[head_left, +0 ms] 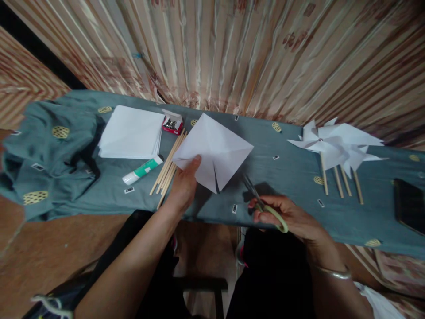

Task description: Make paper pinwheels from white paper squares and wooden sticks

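Observation:
My left hand [185, 182] is closed on the left corner of a white paper square [222, 148], thumb on top. Creases cross the sheet, and a slit runs inward from its corner nearest me. To the right, my right hand [285, 215] grips a pair of scissors [255, 191] with pale green handles. Their blades point up and left, apart from the paper. Just left of the sheet lie several thin wooden sticks [168, 170], partly under my left hand and the paper.
A stack of white paper [133, 133], a glue stick [142, 169] and a small open red box [172, 122] of metal pins lie left. Several paper pinwheels [341, 144] on sticks and a dark phone [410, 204] are right. A corrugated wall [212, 53] stands behind the cloth-covered table [285, 173].

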`<act>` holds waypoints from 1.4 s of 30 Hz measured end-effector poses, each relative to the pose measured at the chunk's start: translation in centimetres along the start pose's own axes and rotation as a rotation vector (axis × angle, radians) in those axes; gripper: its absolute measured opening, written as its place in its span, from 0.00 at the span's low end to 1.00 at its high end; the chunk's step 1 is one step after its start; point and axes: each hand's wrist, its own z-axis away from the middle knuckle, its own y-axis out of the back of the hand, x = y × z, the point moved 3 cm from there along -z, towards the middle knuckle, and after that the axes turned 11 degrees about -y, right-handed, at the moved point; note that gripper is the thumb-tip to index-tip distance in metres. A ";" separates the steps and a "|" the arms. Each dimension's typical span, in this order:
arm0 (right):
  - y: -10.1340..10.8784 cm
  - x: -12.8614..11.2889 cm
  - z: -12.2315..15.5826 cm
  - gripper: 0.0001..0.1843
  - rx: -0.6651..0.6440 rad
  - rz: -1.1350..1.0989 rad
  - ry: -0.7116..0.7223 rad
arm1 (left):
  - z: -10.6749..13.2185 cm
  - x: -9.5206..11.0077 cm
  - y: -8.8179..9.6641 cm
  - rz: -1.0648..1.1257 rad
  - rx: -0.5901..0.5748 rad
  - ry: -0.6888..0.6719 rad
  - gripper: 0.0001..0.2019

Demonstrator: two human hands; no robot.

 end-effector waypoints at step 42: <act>-0.9 -2.4 -3.9 0.17 0.609 -0.925 0.316 | 4.1 -2.2 -3.9 0.340 -0.193 0.416 0.18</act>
